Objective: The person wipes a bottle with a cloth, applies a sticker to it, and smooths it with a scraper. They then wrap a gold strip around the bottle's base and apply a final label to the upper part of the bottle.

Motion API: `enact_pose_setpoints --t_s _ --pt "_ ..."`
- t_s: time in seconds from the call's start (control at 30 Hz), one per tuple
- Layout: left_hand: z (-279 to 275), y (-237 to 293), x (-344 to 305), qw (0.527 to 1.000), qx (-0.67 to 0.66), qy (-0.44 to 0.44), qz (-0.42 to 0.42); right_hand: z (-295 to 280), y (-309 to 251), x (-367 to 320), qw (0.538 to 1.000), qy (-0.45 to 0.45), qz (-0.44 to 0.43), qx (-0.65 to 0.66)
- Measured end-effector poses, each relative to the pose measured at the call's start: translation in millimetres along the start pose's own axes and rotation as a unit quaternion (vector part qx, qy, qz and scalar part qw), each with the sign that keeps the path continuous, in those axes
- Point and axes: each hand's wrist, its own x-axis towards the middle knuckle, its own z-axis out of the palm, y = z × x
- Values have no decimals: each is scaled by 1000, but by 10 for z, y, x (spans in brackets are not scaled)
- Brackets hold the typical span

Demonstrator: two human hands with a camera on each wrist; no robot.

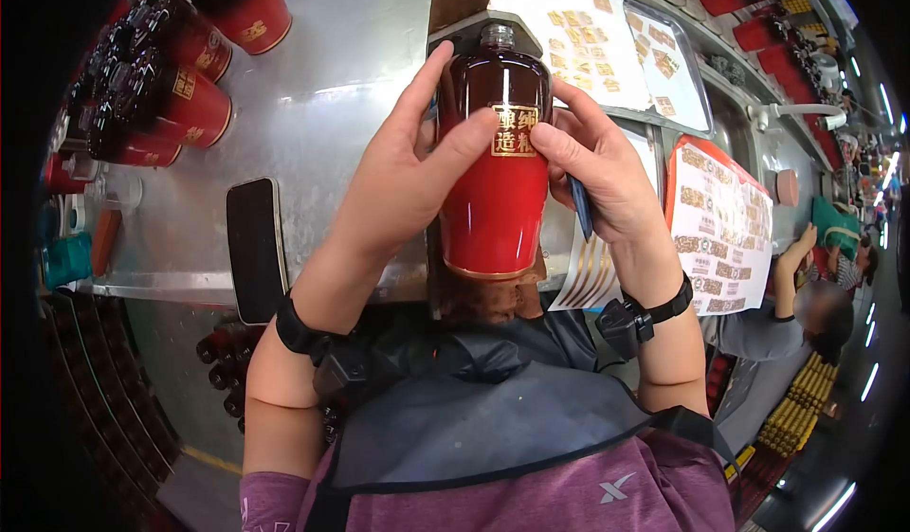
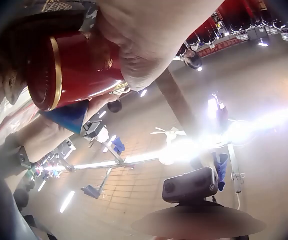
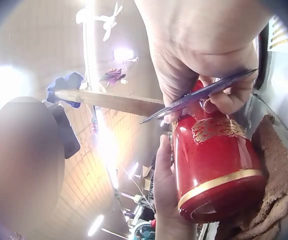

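Observation:
A glossy bottle [image 1: 495,215], dark at the shoulders and red below, is held between both hands with its clear glass neck pointing away from me. My left hand [image 1: 393,167] grips its left side, thumb at the edge of the square gold label [image 1: 515,132]. The right hand [image 1: 607,167] holds the opposite side, its thumb on the label too. Tucked in the right fingers is a thin, flat blue scraper [image 1: 580,208], seen nearly edge-on in the right wrist view. Gold relief and a gold base ring show on the bottle [image 3: 219,165] there.
Several similar bottles [image 1: 190,106] stand at the left of the metal table [image 1: 332,20]. A phone [image 1: 256,248] lies left of my arm. Sheets of gold labels [image 1: 578,49] and a printed sheet [image 1: 720,219] are at the right. A brown cloth [image 3: 279,175] lies below the bottle.

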Motion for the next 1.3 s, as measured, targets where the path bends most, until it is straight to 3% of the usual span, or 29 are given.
enact_pose_setpoints --t_s 0.07,0.8,1.3 --pt "12 -36 10 998 20 -15 56 7 11 -5 1000 -2 1 8" --pt "13 -25 26 998 -3 -21 53 14 36 17 1000 4 -3 17" --pt "89 -19 40 999 -13 27 39 56 17 19 1000 17 -6 -3"
